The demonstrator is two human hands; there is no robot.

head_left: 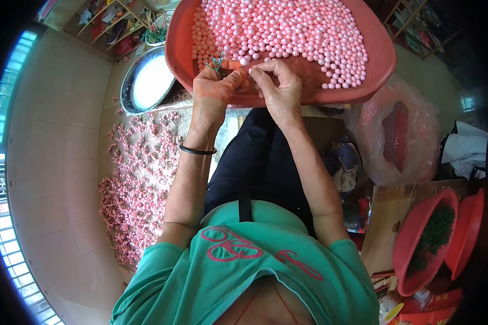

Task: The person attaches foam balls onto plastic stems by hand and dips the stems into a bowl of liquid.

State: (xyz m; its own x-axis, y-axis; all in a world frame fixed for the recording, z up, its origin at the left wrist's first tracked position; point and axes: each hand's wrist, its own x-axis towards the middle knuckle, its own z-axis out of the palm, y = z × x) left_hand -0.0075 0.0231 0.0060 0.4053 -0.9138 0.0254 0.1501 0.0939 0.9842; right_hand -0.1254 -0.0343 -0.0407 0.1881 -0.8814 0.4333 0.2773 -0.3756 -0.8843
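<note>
Both my hands are over the near rim of a red basin that holds many pink beads. My left hand, with orange on its thumb and fingers, is closed around a small green wire stem whose thin branches stick up. My right hand pinches at a pink bead close to the left fingertips; the fingers partly hide it. Another pale pink bead shows just beyond the left fingertips.
A dark-rimmed pan with white content stands left of the basin. Pink bead sprigs cover the floor at left. At right are a clear plastic bag and a red tub with green stems.
</note>
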